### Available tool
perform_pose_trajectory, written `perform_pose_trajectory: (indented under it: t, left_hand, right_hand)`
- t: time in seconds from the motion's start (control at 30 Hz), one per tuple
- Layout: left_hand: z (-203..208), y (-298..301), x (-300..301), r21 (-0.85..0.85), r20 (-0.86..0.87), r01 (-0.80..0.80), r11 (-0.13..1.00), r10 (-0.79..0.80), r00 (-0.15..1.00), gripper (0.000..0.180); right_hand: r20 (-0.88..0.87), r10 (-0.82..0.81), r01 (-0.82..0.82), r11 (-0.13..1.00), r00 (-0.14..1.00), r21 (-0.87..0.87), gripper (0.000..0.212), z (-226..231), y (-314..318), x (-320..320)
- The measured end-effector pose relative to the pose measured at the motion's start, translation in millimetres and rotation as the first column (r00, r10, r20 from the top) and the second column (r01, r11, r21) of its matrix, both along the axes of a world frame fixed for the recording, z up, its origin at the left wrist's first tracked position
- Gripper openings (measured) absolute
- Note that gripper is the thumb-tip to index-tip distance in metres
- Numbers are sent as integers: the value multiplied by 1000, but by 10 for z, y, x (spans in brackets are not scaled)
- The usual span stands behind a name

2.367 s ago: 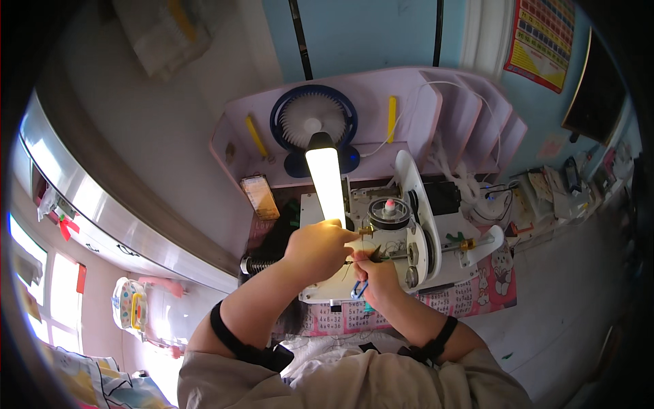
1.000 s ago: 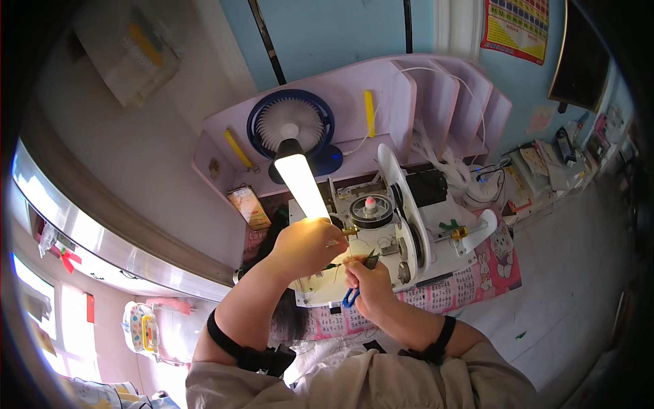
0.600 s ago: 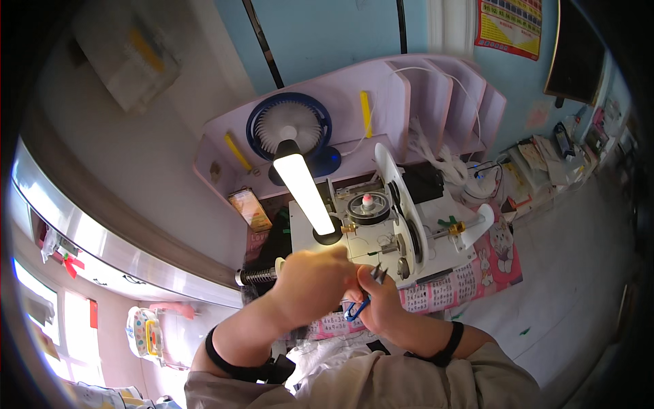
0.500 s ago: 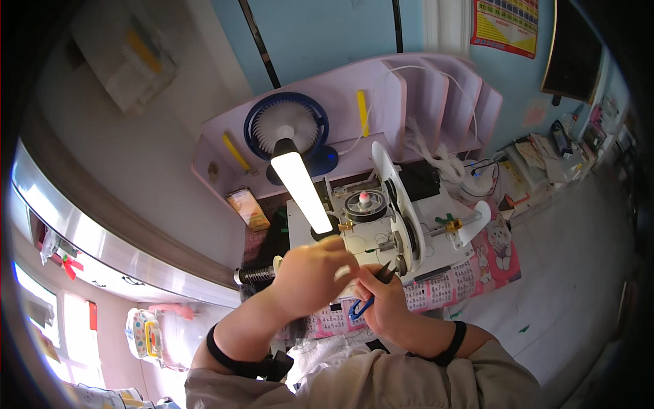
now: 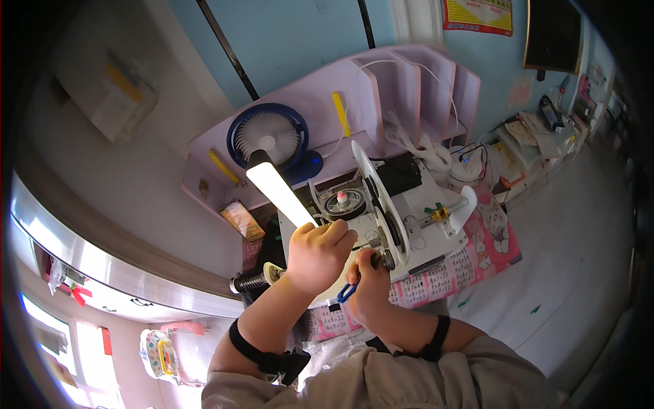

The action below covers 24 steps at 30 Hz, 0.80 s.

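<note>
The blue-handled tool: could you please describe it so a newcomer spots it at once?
Find the white machine beside the glowing lamp. At its near side, the right hand grips the tool. Its bright blue loop contrasts with the pink mat.

Seemingly a home; lilac desk hutch (image 5: 320,102), blue fan (image 5: 268,142), pink mat (image 5: 436,278) (rabbit-printed)

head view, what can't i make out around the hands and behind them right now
- Head view: whatever the left hand may pinch, hidden behind its own knuckles.
- Head view: blade tips of the blue-handled snips, covered by the right hand or too small to tell.
- Head view: top of the wall chart, cut off by the upper edge.
</note>
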<state>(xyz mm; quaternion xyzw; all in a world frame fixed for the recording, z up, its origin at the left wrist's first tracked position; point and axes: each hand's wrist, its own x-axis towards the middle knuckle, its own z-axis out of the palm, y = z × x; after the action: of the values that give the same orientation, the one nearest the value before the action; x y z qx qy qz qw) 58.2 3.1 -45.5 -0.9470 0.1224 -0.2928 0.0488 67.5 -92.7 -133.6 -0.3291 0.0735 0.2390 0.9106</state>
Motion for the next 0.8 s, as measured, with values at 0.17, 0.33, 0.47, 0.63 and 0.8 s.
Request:
perform_pose_trajectory:
  t: [0.17,0.33,0.47,0.63,0.8]
  left_hand:
    - [95,16,-134,-130,5,-30,991,31,1000,12]
    - [200,-92,-606,-947,53,92,309,-134,990,37]
    - [-3,-331,-818,-884,-9,-97,-458,-191,981,34]
    - [-136,-428,-963,-818,45,-10,-575,-82,996,26]
    - [-199,-486,-1097,-882,149,142,-450,19,989,34]
  right_hand:
    - [-132,-9,10,1000,991,7,15,-70,57,86]
    - [-189,171,-193,975,967,-105,22,-300,35,62]
    - [-208,334,-364,923,919,-124,19,-341,29,80]
    - [-89,330,-326,943,940,63,13,-356,-34,239]
    - [-105,393,-394,919,914,7,12,-195,-369,14]
